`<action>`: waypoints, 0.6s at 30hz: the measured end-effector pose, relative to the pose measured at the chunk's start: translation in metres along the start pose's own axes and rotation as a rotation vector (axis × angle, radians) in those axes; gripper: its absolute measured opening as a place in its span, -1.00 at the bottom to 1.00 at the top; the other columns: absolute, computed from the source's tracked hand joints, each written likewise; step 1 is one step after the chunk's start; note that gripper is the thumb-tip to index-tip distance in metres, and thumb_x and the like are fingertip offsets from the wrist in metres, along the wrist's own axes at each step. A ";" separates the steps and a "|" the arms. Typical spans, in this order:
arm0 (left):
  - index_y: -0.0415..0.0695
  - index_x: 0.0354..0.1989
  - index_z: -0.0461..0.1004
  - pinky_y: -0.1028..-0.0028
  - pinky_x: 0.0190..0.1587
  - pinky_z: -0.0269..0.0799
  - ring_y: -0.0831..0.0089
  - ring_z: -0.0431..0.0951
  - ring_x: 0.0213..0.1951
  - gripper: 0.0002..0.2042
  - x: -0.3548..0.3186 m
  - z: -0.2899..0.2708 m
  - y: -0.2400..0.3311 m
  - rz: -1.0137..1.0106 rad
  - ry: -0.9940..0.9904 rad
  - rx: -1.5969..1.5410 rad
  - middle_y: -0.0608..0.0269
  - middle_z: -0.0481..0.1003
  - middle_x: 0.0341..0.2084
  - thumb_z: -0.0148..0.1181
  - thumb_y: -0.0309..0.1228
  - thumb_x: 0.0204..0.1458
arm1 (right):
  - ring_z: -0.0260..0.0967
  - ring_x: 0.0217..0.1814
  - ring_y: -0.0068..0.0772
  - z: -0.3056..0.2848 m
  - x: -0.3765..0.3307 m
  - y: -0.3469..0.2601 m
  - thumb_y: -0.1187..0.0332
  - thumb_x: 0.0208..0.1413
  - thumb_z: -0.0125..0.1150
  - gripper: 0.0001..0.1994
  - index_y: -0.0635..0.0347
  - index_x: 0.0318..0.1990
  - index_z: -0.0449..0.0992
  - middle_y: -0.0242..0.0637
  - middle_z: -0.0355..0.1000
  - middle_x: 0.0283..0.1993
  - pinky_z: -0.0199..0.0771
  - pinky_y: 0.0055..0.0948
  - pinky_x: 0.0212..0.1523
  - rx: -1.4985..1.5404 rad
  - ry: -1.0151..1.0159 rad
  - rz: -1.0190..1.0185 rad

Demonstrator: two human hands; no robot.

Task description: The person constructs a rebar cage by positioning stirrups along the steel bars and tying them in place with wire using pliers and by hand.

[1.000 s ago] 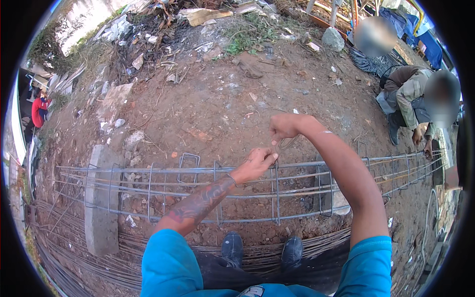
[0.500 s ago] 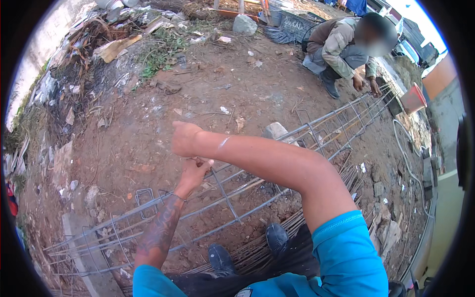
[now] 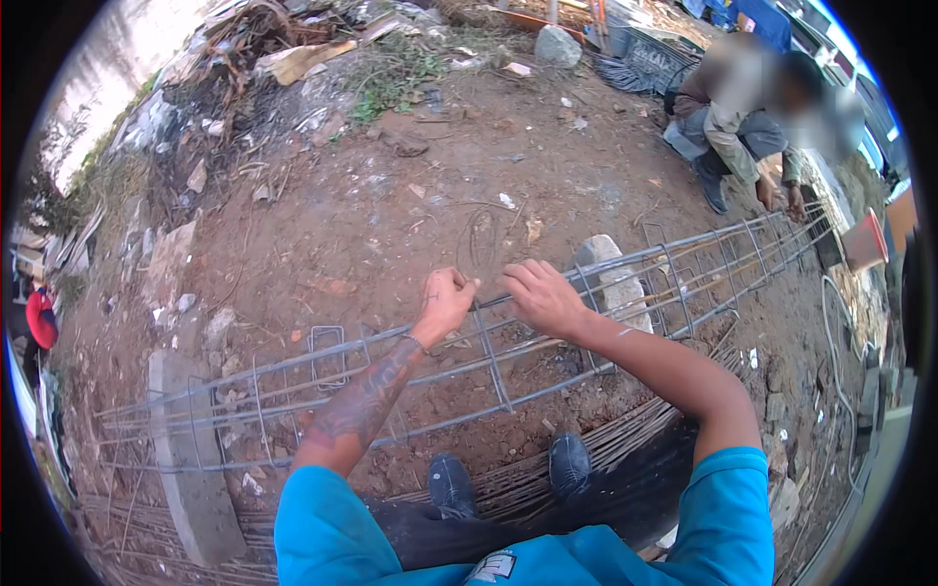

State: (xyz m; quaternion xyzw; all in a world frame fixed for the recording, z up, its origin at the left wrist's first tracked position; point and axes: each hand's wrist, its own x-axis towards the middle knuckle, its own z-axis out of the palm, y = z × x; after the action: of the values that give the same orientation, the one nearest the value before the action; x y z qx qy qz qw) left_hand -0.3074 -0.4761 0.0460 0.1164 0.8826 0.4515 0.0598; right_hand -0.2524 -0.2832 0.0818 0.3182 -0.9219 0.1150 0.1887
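Under the fingers (image 3: 459, 293) runs a rebar cage (image 3: 489, 352) of dull grey, ribbed steel. Beyond them lies rough, matt red-brown dirt (image 3: 391, 215); just past the right-hand fingers sits a coarse concrete block (image 3: 616, 283).

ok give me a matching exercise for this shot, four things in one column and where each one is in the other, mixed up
Things:
1. left hand
2. grey stone block
3. orange bucket
4. concrete slab

Places:
A. at the far right, near the end of the cage
B. closed on the top bar of the rebar cage, close to the right hand
C. under the left part of the cage, lying on the dirt
D. behind the cage, just beyond the right hand

Pairs: 1-B, 2-D, 3-A, 4-C
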 end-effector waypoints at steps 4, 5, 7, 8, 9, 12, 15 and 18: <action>-0.36 -0.61 0.50 0.38 -0.44 0.40 0.37 0.52 -0.57 -0.62 0.007 -0.009 -0.002 0.082 -0.029 0.078 0.04 0.48 -0.69 0.21 -0.18 -0.09 | 0.27 -0.17 -0.30 0.010 0.012 -0.001 0.40 -0.20 0.17 -0.71 0.20 -0.23 0.40 -0.31 0.34 -0.16 0.28 -0.36 -0.18 0.044 0.029 -0.110; -0.35 -0.59 0.50 0.38 -0.43 0.41 0.37 0.52 -0.56 -0.61 0.009 -0.011 -0.001 0.033 -0.084 0.031 0.04 0.49 -0.68 0.18 -0.18 -0.06 | 0.27 -0.17 -0.31 0.011 0.014 -0.001 0.40 -0.20 0.17 -0.70 0.20 -0.22 0.40 -0.32 0.34 -0.16 0.28 -0.36 -0.18 0.033 -0.005 -0.155; -0.35 -0.57 0.50 0.39 -0.42 0.41 0.38 0.53 -0.54 -0.61 0.010 -0.014 0.001 -0.018 -0.126 -0.009 0.05 0.50 -0.67 0.14 -0.17 -0.03 | 0.27 -0.17 -0.31 0.012 0.016 -0.003 0.40 -0.19 0.17 -0.70 0.21 -0.21 0.40 -0.32 0.34 -0.16 0.29 -0.37 -0.18 0.016 0.008 -0.175; -0.35 -0.54 0.50 0.39 -0.41 0.41 0.37 0.53 -0.53 -0.61 0.010 -0.016 0.003 -0.050 -0.137 -0.037 0.06 0.51 -0.66 0.09 -0.18 0.02 | 0.27 -0.17 -0.32 0.013 0.015 -0.003 0.41 -0.19 0.16 -0.70 0.21 -0.20 0.41 -0.32 0.34 -0.16 0.29 -0.38 -0.18 -0.001 -0.007 -0.174; -0.35 -0.51 0.50 0.39 -0.41 0.42 0.37 0.54 -0.53 -0.61 0.008 -0.017 0.004 -0.087 -0.149 -0.072 0.07 0.51 -0.64 0.03 -0.19 0.06 | 0.29 -0.17 -0.33 0.016 0.014 -0.004 0.41 -0.17 0.16 -0.68 0.23 -0.16 0.41 -0.32 0.35 -0.14 0.31 -0.41 -0.20 -0.014 0.005 -0.185; -0.27 -0.56 0.46 0.24 -0.31 0.37 0.19 0.52 -0.48 -0.60 0.005 -0.018 0.008 -0.054 -0.143 -0.132 0.04 0.48 -0.67 -0.10 -0.19 0.12 | 0.30 -0.10 -0.26 0.027 0.010 -0.005 0.42 -0.20 0.24 -0.61 0.22 -0.12 0.41 -0.26 0.36 -0.07 0.33 -0.34 -0.09 0.104 0.011 -0.095; -0.26 -0.53 0.42 0.22 -0.33 0.36 0.21 0.52 -0.47 -0.62 0.003 -0.014 0.012 0.047 -0.054 0.041 0.04 0.47 -0.63 -0.13 -0.20 0.15 | 0.33 -0.06 -0.18 0.039 0.006 -0.008 0.47 -0.17 0.23 -0.58 0.26 -0.05 0.39 -0.19 0.37 -0.04 0.36 -0.31 -0.05 0.184 0.018 -0.011; -0.32 -0.49 0.41 0.39 -0.41 0.42 0.37 0.52 -0.55 -0.64 0.002 -0.012 0.012 0.157 -0.002 0.133 0.10 0.46 -0.69 -0.10 -0.24 0.15 | 0.35 -0.02 -0.10 0.045 0.004 -0.009 0.48 -0.15 0.23 -0.58 0.28 -0.03 0.37 -0.12 0.37 -0.03 0.38 -0.27 -0.02 0.303 0.023 0.056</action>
State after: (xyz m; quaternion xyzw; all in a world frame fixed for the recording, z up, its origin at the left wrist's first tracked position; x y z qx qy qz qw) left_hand -0.3100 -0.4783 0.0634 0.1895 0.8988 0.3949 0.0175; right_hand -0.2618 -0.3076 0.0437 0.3160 -0.9002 0.2618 0.1459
